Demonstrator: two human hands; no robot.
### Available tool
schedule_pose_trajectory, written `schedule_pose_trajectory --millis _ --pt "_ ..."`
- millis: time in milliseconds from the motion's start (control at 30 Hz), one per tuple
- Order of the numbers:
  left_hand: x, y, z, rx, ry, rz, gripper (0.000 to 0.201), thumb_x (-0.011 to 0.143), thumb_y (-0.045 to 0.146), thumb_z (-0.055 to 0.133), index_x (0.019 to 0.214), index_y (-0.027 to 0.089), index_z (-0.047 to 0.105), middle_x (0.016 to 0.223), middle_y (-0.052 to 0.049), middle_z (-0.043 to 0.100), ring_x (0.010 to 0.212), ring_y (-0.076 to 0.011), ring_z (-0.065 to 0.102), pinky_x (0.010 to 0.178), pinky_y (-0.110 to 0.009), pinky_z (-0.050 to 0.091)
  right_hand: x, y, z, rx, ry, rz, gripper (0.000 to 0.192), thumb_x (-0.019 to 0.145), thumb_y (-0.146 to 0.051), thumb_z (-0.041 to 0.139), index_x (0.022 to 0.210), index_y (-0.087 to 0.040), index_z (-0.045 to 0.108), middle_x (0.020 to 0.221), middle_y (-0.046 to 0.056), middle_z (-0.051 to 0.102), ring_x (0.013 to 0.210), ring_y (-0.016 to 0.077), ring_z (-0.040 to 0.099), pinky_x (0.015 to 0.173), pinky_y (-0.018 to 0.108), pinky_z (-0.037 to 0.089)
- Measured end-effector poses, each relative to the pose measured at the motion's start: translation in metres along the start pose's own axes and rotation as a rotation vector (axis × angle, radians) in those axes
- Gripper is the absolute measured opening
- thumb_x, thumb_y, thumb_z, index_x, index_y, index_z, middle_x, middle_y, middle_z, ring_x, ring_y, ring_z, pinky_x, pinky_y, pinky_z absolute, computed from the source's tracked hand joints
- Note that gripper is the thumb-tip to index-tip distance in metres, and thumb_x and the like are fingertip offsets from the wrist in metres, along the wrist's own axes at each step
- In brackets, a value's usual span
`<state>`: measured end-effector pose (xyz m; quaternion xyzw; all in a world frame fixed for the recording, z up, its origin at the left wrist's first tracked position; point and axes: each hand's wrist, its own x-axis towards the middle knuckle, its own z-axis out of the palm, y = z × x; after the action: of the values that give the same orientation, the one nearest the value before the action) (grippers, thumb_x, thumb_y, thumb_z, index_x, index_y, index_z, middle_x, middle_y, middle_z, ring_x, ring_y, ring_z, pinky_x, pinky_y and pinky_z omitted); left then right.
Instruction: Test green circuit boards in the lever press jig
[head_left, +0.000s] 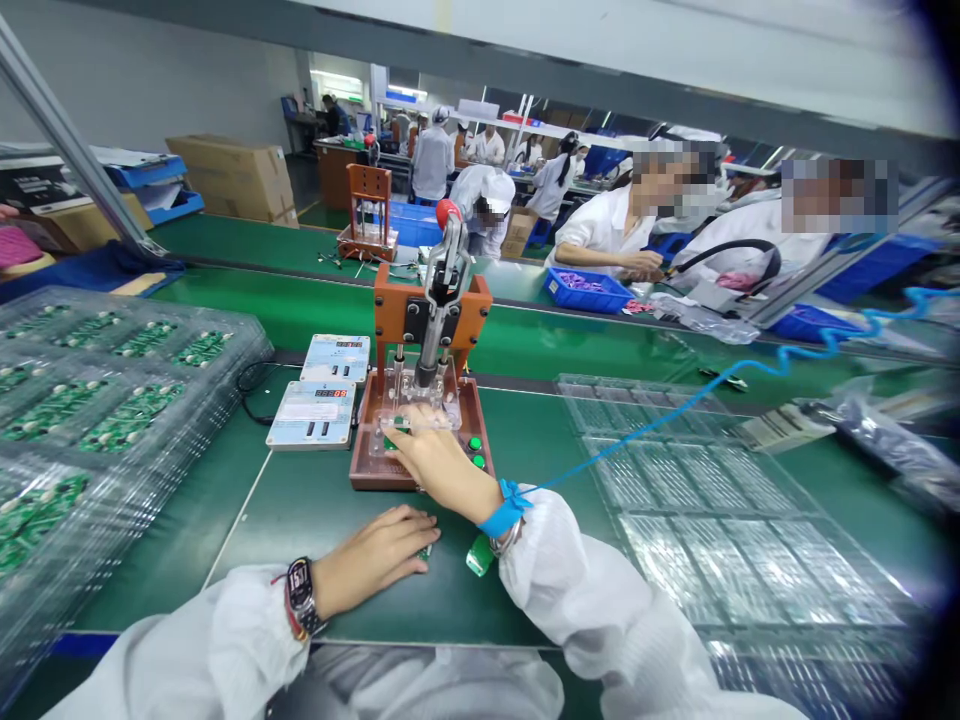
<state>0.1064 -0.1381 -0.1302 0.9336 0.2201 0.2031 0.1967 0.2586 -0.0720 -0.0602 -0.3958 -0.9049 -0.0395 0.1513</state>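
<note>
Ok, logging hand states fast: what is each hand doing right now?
Left hand: flat on the mat, covering a small green board.
Right hand: reaching into the test fixture; grip cannot be told.

No readable wording anywhere. Red digits glowing on the displays of two pale blue meter boxes (pixel 322 395) on the tabletop (pixel 300 520), too small to make out. Watch face (pixel 299 578) on the left wrist lit, its figures blurred beyond reading.
</note>
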Motion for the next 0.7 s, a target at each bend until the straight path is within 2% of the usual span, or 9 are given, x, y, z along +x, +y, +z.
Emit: schedule_pose_trajectory --millis 133,233,300,367,433,500,567,633,700 --pt "0.005 0.003 -0.002 0.100 0.156 0.012 0.030 0.099 0.028 0.036 0.105 0.014 0.063 0.093 -0.007 0.070 0.083 -0.0180 0.064 0.075 -0.031 0.052 -0.015 -0.006 0.003 0.045 0.111 0.012 0.032 0.093 -0.017 0.041 0.123 -0.014 0.054 0.117 0.018 0.049 0.108 0.0266 0.046 0.090 0.043 0.045" --pt "0.006 0.005 0.002 0.178 0.265 -0.069 0.035 0.100 0.025 0.032 0.089 0.015 0.064 0.072 -0.004 0.066 0.064 -0.0152 0.060 0.063 -0.028 0.048 -0.043 -0.011 -0.005 0.118 0.138 0.058 0.037 0.093 -0.015 0.039 0.129 -0.016 0.047 0.117 0.016 0.049 0.110 0.0248 0.045 0.091 0.042 0.046" --pt "0.006 0.004 0.006 0.220 0.273 -0.107 0.039 0.101 0.025 0.030 0.083 0.016 0.063 0.066 -0.003 0.062 0.061 -0.0156 0.057 0.059 -0.028 0.046 -0.067 -0.003 -0.013 0.198 0.149 0.089 0.038 0.094 -0.016 0.039 0.131 -0.019 0.046 0.118 0.015 0.048 0.110 0.0231 0.045 0.090 0.040 0.048" --pt "0.006 0.002 0.007 0.218 0.255 -0.114 0.039 0.101 0.025 0.030 0.082 0.015 0.062 0.066 -0.003 0.062 0.062 -0.0166 0.056 0.058 -0.028 0.045 -0.091 0.020 -0.015 0.247 0.207 0.159 0.037 0.094 -0.019 0.039 0.130 -0.021 0.047 0.119 0.013 0.047 0.111 0.0215 0.046 0.090 0.037 0.048" --pt "0.006 0.001 0.004 0.168 0.249 -0.114 0.034 0.100 0.025 0.033 0.087 0.015 0.063 0.071 -0.004 0.065 0.066 -0.0173 0.057 0.061 -0.029 0.046 -0.111 0.056 -0.008 0.204 0.295 0.304 0.036 0.094 -0.023 0.039 0.129 -0.022 0.050 0.116 0.013 0.049 0.110 0.0215 0.047 0.091 0.039 0.047" --pt "0.004 0.004 -0.002 0.084 0.262 -0.145 0.029 0.099 0.024 0.036 0.095 0.015 0.063 0.078 -0.004 0.066 0.071 -0.0171 0.057 0.064 -0.029 0.047 -0.124 0.095 0.009 0.097 0.355 0.522 0.036 0.093 -0.029 0.040 0.123 -0.018 0.056 0.112 0.015 0.050 0.105 0.0241 0.049 0.093 0.044 0.046" --pt "0.000 0.013 -0.009 -0.013 0.241 -0.212 0.024 0.098 0.025 0.040 0.099 0.016 0.062 0.083 -0.004 0.066 0.076 -0.0169 0.058 0.069 -0.029 0.048 -0.131 0.129 0.029 0.054 0.355 0.630 0.038 0.092 -0.030 0.039 0.117 -0.011 0.060 0.106 0.018 0.051 0.101 0.0275 0.050 0.090 0.049 0.045" --pt "-0.006 0.026 -0.010 -0.079 0.155 -0.263 0.018 0.095 0.027 0.048 0.103 0.017 0.061 0.090 -0.004 0.066 0.084 -0.0177 0.058 0.075 -0.029 0.049 -0.133 0.150 0.045 0.041 0.333 0.677 0.039 0.091 -0.030 0.038 0.112 -0.008 0.063 0.102 0.020 0.052 0.098 0.0293 0.050 0.087 0.053 0.045" --pt "-0.013 0.038 -0.006 -0.072 0.052 -0.270 0.020 0.090 0.027 0.057 0.108 0.018 0.060 0.098 -0.005 0.065 0.092 -0.0204 0.057 0.080 -0.032 0.049 -0.134 0.157 0.051 0.032 0.313 0.706 0.039 0.090 -0.032 0.039 0.111 -0.008 0.063 0.103 0.020 0.053 0.099 0.0310 0.051 0.085 0.054 0.045"
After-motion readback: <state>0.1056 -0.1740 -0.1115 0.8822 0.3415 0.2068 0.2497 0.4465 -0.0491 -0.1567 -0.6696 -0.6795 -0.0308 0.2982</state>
